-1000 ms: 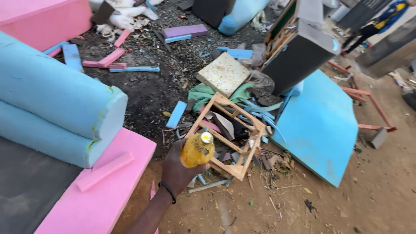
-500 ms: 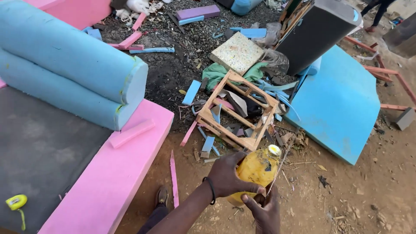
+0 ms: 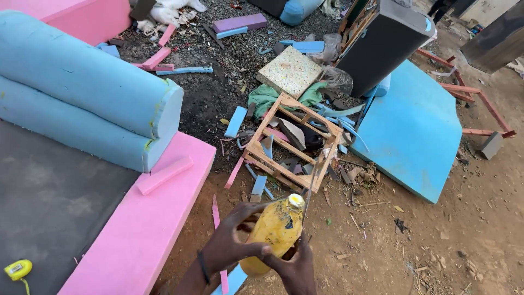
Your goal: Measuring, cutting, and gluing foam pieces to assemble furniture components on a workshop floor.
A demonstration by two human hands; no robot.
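My left hand [image 3: 232,240] wraps around the side of a yellow plastic bottle [image 3: 275,229] with a pale cap, held tilted above the dirt ground. My right hand [image 3: 295,267] comes up from below and touches the bottle's lower part, with a thin blade-like stick [image 3: 307,199] rising beside the cap. A dark band sits on my left wrist. Just beyond the bottle a wooden slatted frame [image 3: 295,143] lies on the ground among foam scraps.
A pink foam slab [image 3: 147,229] with a dark grey sheet [image 3: 49,202] lies at left, two light blue foam rolls [image 3: 93,104] on it. A yellow tape measure [image 3: 17,269] rests bottom left. A blue foam sheet [image 3: 415,131], dark cabinet [image 3: 382,46] and speckled foam block [image 3: 289,71] stand beyond.
The bottle was first held out by my left hand alone over the wooden frame. It has come closer and lower, my right hand has joined it, and the view has shifted.
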